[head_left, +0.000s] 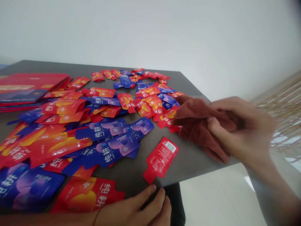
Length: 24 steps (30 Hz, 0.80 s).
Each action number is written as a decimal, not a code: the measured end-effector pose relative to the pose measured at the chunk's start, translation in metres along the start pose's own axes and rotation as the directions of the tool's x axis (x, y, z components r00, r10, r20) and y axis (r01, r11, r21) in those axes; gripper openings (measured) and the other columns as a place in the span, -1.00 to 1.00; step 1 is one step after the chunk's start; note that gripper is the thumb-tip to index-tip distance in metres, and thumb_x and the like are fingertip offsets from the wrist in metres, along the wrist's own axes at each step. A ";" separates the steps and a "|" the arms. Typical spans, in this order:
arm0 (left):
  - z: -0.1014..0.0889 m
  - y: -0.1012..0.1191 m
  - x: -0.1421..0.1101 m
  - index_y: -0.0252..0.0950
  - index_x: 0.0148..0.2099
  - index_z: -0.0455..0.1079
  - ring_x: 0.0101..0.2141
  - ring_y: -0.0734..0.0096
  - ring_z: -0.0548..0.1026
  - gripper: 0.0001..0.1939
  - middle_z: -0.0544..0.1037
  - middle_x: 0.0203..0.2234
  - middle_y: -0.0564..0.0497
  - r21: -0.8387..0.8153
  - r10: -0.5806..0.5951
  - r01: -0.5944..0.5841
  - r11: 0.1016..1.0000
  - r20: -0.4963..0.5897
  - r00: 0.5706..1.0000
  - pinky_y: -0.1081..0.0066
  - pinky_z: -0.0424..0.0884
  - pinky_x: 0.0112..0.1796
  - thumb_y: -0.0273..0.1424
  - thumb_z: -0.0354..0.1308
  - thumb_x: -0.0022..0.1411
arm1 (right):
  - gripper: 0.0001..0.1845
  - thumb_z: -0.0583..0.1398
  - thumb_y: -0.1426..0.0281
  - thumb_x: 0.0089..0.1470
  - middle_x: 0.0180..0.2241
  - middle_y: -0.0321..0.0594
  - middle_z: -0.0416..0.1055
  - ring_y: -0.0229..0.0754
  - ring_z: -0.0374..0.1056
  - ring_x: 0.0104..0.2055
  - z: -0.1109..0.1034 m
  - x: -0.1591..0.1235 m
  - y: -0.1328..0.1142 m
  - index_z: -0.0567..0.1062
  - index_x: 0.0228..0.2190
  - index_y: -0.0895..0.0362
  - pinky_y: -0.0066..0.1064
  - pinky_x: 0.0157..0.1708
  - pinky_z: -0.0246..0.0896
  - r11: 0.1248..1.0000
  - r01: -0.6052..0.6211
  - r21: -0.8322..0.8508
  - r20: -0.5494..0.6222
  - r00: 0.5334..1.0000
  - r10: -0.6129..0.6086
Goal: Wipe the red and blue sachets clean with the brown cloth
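My right hand is closed around a crumpled reddish-brown cloth, holding it above the right end of the table. My left hand is at the table's front edge, palm down. Its fingers are loosely bent and a little apart, with nothing visible in them. Just beyond those fingertips lies a red sachet, back side up, showing a barcode and small print. Left of it are an orange-and-red sachet beside my left forearm and a blue-purple sachet on a heap.
Many red and blue sachets cover the left and middle of the dark grey table, with more in a far cluster. Flat red printed packages are stacked at the back left. A white wall rises behind.
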<state>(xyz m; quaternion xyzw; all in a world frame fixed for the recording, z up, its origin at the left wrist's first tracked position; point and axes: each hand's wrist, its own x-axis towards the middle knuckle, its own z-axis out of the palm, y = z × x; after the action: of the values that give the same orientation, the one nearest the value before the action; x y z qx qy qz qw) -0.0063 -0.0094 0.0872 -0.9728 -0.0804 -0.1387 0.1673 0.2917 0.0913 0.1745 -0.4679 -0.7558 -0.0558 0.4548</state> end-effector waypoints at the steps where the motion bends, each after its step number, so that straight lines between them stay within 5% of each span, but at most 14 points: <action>1: -0.001 -0.004 0.000 -0.18 0.13 0.55 0.08 0.25 0.57 -0.63 0.63 0.08 0.05 0.001 -0.024 0.024 1.000 -0.014 1.000 0.27 0.55 0.11 -0.45 -0.07 0.54 | -0.79 0.28 0.47 0.12 -0.21 -0.22 0.62 -0.07 0.52 -0.22 -0.006 -0.003 -0.011 0.63 -0.21 0.00 -0.23 -0.20 0.40 0.998 0.023 -0.052 0.046 0.999 -0.021; 4: 0.000 -0.009 -0.003 -0.27 0.10 0.52 0.02 0.18 0.64 -0.62 0.68 0.02 -0.03 0.031 -0.172 0.174 0.984 -0.059 0.983 0.22 0.56 0.06 -0.48 -0.13 0.55 | -0.83 0.30 0.36 0.18 -0.17 -0.15 0.64 0.01 0.54 -0.17 -0.023 -0.013 -0.031 0.64 -0.17 -0.03 -0.14 -0.21 0.39 0.983 0.037 -0.178 0.067 0.997 -0.025; 9: 0.003 0.003 -0.010 -0.43 0.08 0.50 -0.02 0.21 0.69 -0.58 0.71 -0.02 -0.14 0.043 -0.269 0.272 0.961 -0.058 0.961 0.29 0.56 0.02 -0.58 -0.20 0.51 | -0.81 0.35 0.23 0.17 -0.16 -0.23 0.64 0.01 0.57 -0.17 -0.027 -0.030 -0.029 0.68 -0.16 -0.07 -0.11 -0.15 0.43 0.944 -0.280 -0.175 0.025 0.957 0.289; 11: 0.003 0.006 -0.010 -0.44 0.06 0.50 -0.03 0.22 0.70 -0.58 0.72 -0.03 -0.15 0.033 -0.293 0.295 0.955 -0.061 0.954 0.29 0.57 0.02 -0.60 -0.20 0.50 | -0.81 0.36 0.28 0.17 -0.15 -0.27 0.65 -0.04 0.59 -0.16 -0.017 -0.037 -0.029 0.67 -0.15 -0.07 -0.17 -0.14 0.46 0.946 -0.305 -0.111 0.056 0.948 0.313; 16: 0.002 0.005 -0.007 -0.50 0.08 0.50 0.01 0.15 0.69 -0.59 0.71 -0.01 -0.21 0.049 -0.270 0.273 0.961 -0.065 0.961 0.28 0.58 0.05 -0.63 -0.16 0.43 | -0.76 0.32 0.44 0.23 -0.10 -0.21 0.67 -0.13 0.60 -0.10 0.021 -0.057 -0.062 0.63 -0.05 0.03 -0.31 -0.09 0.53 0.996 -0.085 0.007 0.263 0.961 0.080; 19: 0.002 0.005 -0.007 -0.46 0.02 0.51 -0.07 0.14 0.72 -0.61 0.73 -0.10 -0.19 0.043 -0.261 0.263 0.964 -0.058 0.964 0.26 0.62 -0.01 -0.61 -0.15 0.41 | -0.79 0.24 0.52 0.27 -0.14 -0.17 0.66 -0.13 0.54 -0.16 0.039 -0.070 -0.087 0.63 -0.09 0.12 -0.33 -0.18 0.54 0.982 0.021 0.190 0.534 0.837 -0.121; 21: 0.002 0.005 -0.008 -0.44 0.01 0.51 -0.14 0.15 0.73 -0.64 0.74 -0.15 -0.17 0.036 -0.258 0.260 0.965 -0.050 0.965 0.25 0.63 -0.04 -0.59 -0.11 0.41 | -0.80 0.19 0.53 0.30 -0.16 -0.11 0.64 -0.07 0.49 -0.20 0.047 -0.073 -0.095 0.63 -0.15 0.19 -0.23 -0.16 0.54 0.962 0.151 0.226 0.596 0.759 -0.260; 24: 0.002 0.005 -0.008 -0.47 0.04 0.50 -0.07 0.12 0.72 -0.64 0.73 -0.08 -0.22 0.047 -0.232 0.234 0.971 -0.043 0.972 0.26 0.64 -0.01 -0.58 -0.08 0.39 | -0.76 0.14 0.55 0.34 -0.16 -0.05 0.62 -0.03 0.47 -0.18 0.053 -0.068 -0.086 0.64 -0.16 0.24 -0.18 -0.14 0.52 0.956 0.272 0.113 0.627 0.727 -0.281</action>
<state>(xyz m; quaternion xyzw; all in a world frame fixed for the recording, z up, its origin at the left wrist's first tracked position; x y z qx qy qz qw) -0.0121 -0.0142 0.0818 -0.9492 -0.1943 -0.1735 0.1765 0.2026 0.0256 0.1228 -0.3383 -0.9260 0.0437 0.1617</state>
